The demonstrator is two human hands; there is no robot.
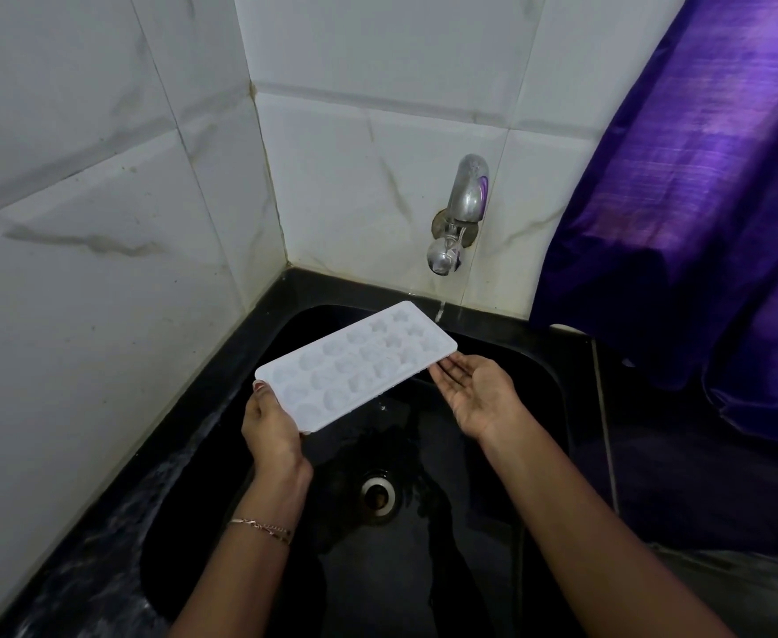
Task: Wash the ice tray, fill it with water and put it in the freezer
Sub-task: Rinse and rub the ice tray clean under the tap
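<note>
A white ice tray (354,363) with star and round moulds is held level over a black sink (548,375). My left hand (272,425) grips its near left corner, thumb on top. My right hand (474,393) lies palm up with fingers spread, its fingertips at the tray's right long edge, touching or just under it. A steel tap (463,209) on the tiled wall lets a thin stream of water fall just past the tray's far end.
The sink's drain (379,495) lies below my hands, with the basin wet around it. White marble-look tiles (101,223) close the left and back sides. A purple curtain (700,200) hangs at the right over the black counter.
</note>
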